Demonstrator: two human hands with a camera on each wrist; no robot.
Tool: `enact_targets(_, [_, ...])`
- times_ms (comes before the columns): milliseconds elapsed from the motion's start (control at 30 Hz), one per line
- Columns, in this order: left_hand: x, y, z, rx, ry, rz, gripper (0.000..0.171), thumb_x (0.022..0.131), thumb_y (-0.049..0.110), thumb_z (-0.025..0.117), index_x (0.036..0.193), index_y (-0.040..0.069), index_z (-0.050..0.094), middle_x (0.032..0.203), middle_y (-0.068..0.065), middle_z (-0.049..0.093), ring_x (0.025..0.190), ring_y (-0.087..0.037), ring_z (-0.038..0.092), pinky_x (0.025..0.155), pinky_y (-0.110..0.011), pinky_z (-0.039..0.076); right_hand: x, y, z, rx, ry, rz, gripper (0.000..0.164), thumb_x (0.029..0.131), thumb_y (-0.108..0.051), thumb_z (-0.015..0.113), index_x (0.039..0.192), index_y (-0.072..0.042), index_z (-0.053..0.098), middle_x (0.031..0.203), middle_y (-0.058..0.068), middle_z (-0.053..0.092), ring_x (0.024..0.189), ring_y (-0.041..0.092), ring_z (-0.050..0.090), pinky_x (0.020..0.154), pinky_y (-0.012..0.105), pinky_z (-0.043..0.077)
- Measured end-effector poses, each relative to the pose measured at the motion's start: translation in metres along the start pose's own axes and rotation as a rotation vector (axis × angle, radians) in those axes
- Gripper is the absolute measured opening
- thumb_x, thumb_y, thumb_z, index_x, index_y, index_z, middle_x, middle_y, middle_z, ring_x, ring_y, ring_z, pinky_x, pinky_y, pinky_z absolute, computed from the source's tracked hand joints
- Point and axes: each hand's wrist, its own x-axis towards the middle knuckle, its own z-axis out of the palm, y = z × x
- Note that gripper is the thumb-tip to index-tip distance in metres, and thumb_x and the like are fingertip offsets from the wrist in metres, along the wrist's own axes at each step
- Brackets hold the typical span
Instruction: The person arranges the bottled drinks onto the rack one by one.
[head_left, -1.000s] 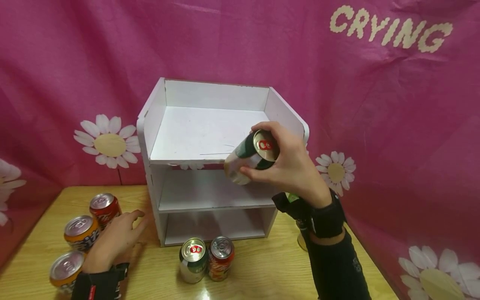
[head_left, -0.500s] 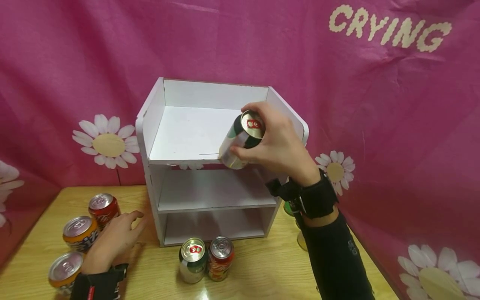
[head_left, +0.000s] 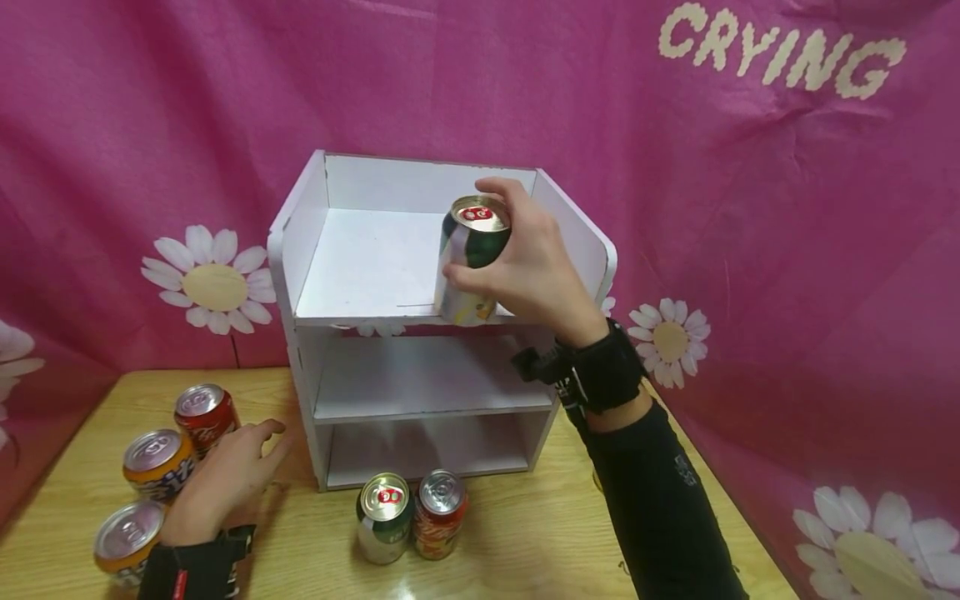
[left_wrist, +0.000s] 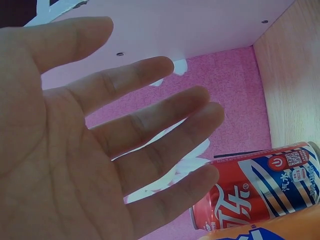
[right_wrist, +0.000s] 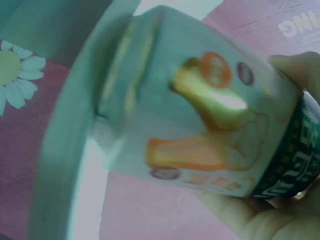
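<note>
My right hand (head_left: 540,262) grips a green-and-white drink can (head_left: 467,262) between thumb and fingers, near its top. It stands almost upright at the front edge of the white shelf unit's top board (head_left: 375,258). In the right wrist view the can's printed side (right_wrist: 200,120) overlaps the shelf edge (right_wrist: 60,165). My left hand (head_left: 228,475) is held low over the table with nothing in it. Its fingers are spread in the left wrist view, beside a red cola can (left_wrist: 240,195). An orange can (head_left: 159,467) and a second orange can (head_left: 129,537) stand left of that hand.
Before the unit, another green-and-white can (head_left: 385,521) stands next to a red can (head_left: 440,517) on the wooden table (head_left: 525,533). The unit has a middle shelf (head_left: 420,383) and a bottom shelf (head_left: 427,450). A pink flowered cloth (head_left: 480,83) hangs behind and at both sides.
My right hand has moved up and left with the can, from in front of the middle shelf to the top board's edge. The can has turned from tilted to nearly upright. My left hand stays put.
</note>
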Motion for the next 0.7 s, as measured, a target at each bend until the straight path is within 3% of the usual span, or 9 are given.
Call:
enact_targets(200, [-0.001,0.004,0.001,0.007,-0.006,-0.013,0.057,0.090,0.046,0.038,0.116,-0.003,0.050,0.111,-0.025,0.053,0.100,-0.042,0.048,0.078,-0.055,0.039,0.001,0.010,0.007,0.014,0.061,0.071,0.075,0.062,-0.024,0.077,0.125,-0.011,0.038,0.108,0.002,0.052,0.088,0.006,0.050,0.067,0.019,0.048])
enact_targets(333, [-0.002,0.005,0.002,0.006,-0.011,-0.019,0.055,0.090,0.045,0.040,0.115,-0.003,0.050,0.110,-0.025,0.054,0.098,-0.042,0.050,0.076,-0.054,0.040,-0.002,0.018,0.015,0.017,0.095,0.079,0.083,0.065,-0.025,0.075,0.132,-0.011,0.029,0.110,0.006,0.050,0.089,0.008,0.051,0.070,0.018,0.047])
enact_targets(500, [-0.001,0.006,0.003,0.009,0.010,-0.004,0.055,0.090,0.044,0.040,0.115,-0.004,0.051,0.107,-0.024,0.056,0.096,-0.040,0.052,0.075,-0.053,0.041,-0.009,0.022,0.023,0.077,0.093,0.100,0.090,0.067,-0.024,0.075,0.135,-0.010,0.017,0.113,0.010,0.048,0.092,0.010,0.051,0.075,0.020,0.045])
enact_targets(700, [0.000,0.007,0.004,0.009,0.003,-0.001,0.059,0.090,0.048,0.037,0.116,-0.004,0.050,0.107,-0.024,0.055,0.096,-0.040,0.052,0.075,-0.053,0.041,-0.020,0.025,0.028,0.048,0.066,0.183,0.087,0.063,-0.032,0.078,0.127,-0.008,0.023,0.103,0.003,0.051,0.091,0.008,0.050,0.076,0.024,0.043])
